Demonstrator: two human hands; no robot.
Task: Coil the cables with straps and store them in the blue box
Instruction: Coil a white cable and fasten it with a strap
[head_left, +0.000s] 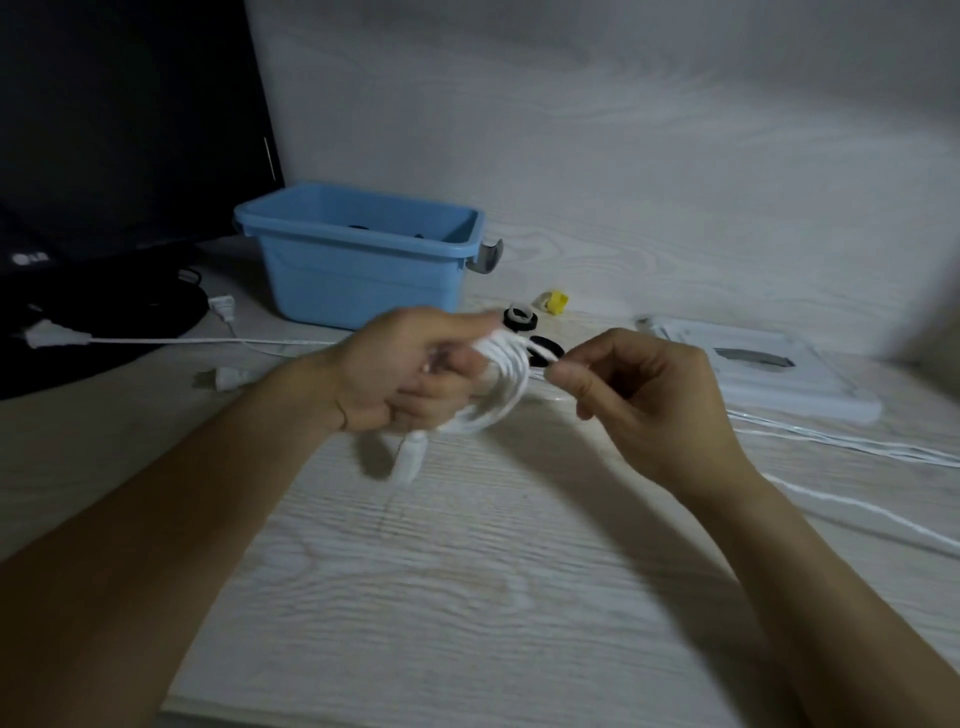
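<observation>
Pale wood-grain desk (467, 597) fills the head view, running back to a wall of the same finish, with a dark monitor (119, 119) at the far left. Behind the hands stands the blue box (358, 260), open-topped, something dark just visible inside. Small strap rolls (522, 319) and a yellow piece (556, 302) lie just beside it, and more white cables (857, 447) trail across the desk to the right.

Judging by the bundle, the coiling step is in hand: the left hand (410, 369) has its fingers curled round a white cable coil (498, 395), held above the desk with a plug end (410, 457) dangling below. The right hand (639, 395) pinches something at the coil's upper edge between thumb and forefinger; blur makes it impossible to tell whether that is cable or strap.

Both forearms reach forward, wrists raised off the desk, hands close together. Next, I judge, the loops must be kept tight while a strap is wound round them, then the bundle carried to the box.
</observation>
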